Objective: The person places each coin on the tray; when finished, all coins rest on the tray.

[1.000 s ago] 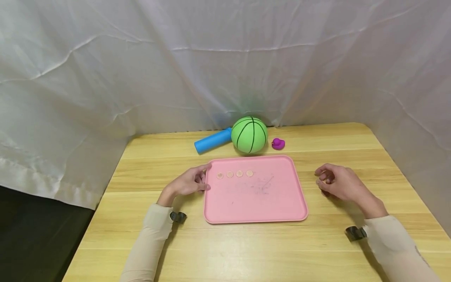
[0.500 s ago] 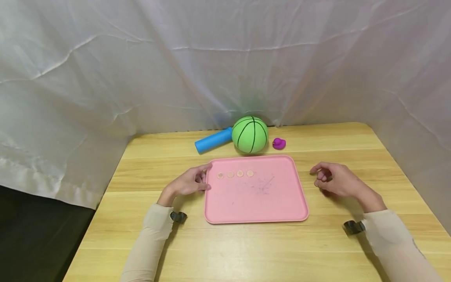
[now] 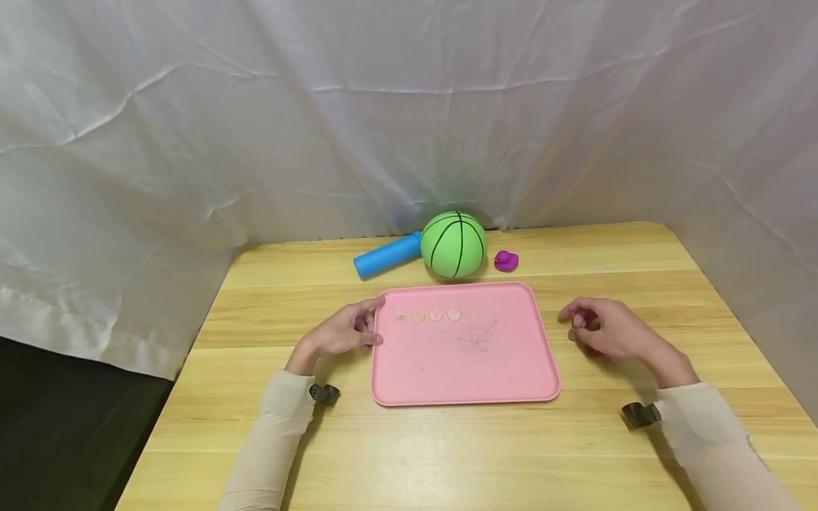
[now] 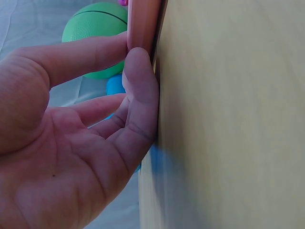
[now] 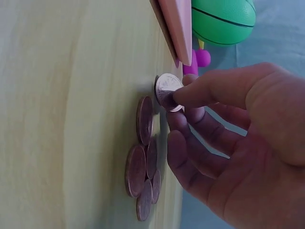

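Observation:
My left hand [image 3: 343, 328] holds the left edge of a pink tray [image 3: 460, 380]. In the left wrist view the thumb and a bent finger meet at the tray's side wall [image 4: 144, 24]. Four-cornered and shallow, the tray carries several copper-coloured coins [image 3: 436, 314] in a row near its far left corner. To the right of the tray, my right hand [image 3: 610, 328] pinches a coin [image 5: 167, 86] between thumb and fingers, close over the table. Beside its fingers, several more coins [image 5: 136, 170] lie on the wood in the right wrist view; the hand hides them in the head view.
Behind the tray sit a green ball [image 3: 454, 245] with black lines, a blue cylinder [image 3: 387, 256] touching or close to it, and a small purple rubber duck [image 3: 506, 261]. A pale curtain [image 3: 409, 142] hangs along the back and sides of the wooden table [image 3: 447, 461].
My right hand has shifted a little left towards the tray, and its fingertips have drawn in. The left hand and the tray keep their places.

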Demonstrator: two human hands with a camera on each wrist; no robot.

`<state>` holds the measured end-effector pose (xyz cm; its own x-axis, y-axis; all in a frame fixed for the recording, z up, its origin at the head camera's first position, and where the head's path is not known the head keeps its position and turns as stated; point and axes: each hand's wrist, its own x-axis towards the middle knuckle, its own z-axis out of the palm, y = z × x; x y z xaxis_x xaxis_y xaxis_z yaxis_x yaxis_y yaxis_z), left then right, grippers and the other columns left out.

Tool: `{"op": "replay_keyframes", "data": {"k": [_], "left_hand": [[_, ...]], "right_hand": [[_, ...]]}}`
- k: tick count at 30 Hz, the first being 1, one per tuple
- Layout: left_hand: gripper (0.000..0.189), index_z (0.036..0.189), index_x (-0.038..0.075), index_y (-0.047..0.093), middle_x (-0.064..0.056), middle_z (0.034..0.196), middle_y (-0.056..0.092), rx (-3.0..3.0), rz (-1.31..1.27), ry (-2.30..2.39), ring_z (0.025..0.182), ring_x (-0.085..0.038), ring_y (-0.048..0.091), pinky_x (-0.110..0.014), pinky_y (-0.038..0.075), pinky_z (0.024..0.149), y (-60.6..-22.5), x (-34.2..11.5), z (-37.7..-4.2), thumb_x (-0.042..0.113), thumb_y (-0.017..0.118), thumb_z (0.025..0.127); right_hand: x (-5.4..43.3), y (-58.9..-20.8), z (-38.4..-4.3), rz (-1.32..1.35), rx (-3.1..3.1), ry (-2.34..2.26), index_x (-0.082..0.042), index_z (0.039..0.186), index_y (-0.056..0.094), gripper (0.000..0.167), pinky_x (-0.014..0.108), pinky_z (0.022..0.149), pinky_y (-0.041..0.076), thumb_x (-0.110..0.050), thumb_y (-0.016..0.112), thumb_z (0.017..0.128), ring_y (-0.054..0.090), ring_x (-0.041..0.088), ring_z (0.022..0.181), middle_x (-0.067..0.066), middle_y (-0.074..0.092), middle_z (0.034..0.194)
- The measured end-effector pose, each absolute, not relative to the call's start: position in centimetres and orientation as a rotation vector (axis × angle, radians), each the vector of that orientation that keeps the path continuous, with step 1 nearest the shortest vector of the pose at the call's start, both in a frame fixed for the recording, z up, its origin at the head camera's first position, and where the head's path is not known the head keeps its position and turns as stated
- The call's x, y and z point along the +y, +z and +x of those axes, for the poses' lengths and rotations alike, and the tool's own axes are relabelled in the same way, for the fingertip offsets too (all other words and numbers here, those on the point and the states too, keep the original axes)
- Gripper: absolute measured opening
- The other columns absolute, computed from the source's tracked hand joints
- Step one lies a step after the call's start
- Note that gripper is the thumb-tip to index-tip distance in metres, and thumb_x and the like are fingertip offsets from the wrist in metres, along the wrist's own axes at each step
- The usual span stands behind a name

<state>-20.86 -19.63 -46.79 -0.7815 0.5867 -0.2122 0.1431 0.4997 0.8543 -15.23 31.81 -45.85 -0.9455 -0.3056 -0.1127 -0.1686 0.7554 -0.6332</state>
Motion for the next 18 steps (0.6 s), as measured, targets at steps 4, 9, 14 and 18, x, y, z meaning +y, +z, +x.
{"op": "replay_keyframes", "data": {"k": [4, 9, 14, 18], "left_hand": [[0.086, 0.169, -0.006, 0.03, -0.012, 0.1, 0.058, 2.265, 0.596, 1.223, 0.085, -0.018, 0.055, -0.022, 0.054, 0.066, -46.72, -19.57, -20.83, 0.001, 0.078, 0.097], [0.086, 0.169, -0.005, 0.03, -0.012, 0.101, 0.058, 2.274, 0.596, 1.216, 0.085, -0.018, 0.055, -0.021, 0.053, 0.066, -46.7, -19.54, -20.84, 0.002, 0.078, 0.098], [0.086, 0.169, -0.006, 0.03, -0.012, 0.1, 0.058, 2.275, 0.597, 1.215, 0.084, -0.018, 0.054, -0.021, 0.053, 0.066, -46.77, -19.58, -20.86, 0.001, 0.078, 0.098], [0.086, 0.169, -0.005, 0.03, -0.011, 0.1, 0.057, 2.273, 0.588, 1.213, 0.084, -0.018, 0.054, -0.021, 0.053, 0.066, -46.81, -19.59, -20.88, 0.001, 0.077, 0.098]], "right_hand": [[31.65, -45.76, -15.15, -0.348, 2.721, -0.974, -0.005, 0.122, 0.074, 0.022, 0.023, 0.067, 0.051, -0.004, 0.073, 0.101, 0.059, 0.015, 0.084, 0.004, 0.063, 0.095], [31.56, -45.68, -15.23, -0.355, 2.737, -0.997, -0.004, 0.127, 0.072, 0.025, 0.024, 0.077, 0.059, -0.006, 0.073, 0.102, 0.071, 0.024, 0.1, 0.013, 0.074, 0.111], [31.5, -45.71, -15.33, -0.376, 2.76, -0.995, -0.005, 0.124, 0.074, 0.021, 0.023, 0.082, 0.06, -0.003, 0.068, 0.103, 0.072, 0.024, 0.101, 0.009, 0.077, 0.11], [31.09, -45.42, -15.41, -0.394, 2.813, -0.982, -0.006, 0.121, 0.076, 0.021, 0.022, 0.081, 0.059, -0.001, 0.066, 0.103, 0.071, 0.022, 0.099, 0.007, 0.077, 0.107]]}}
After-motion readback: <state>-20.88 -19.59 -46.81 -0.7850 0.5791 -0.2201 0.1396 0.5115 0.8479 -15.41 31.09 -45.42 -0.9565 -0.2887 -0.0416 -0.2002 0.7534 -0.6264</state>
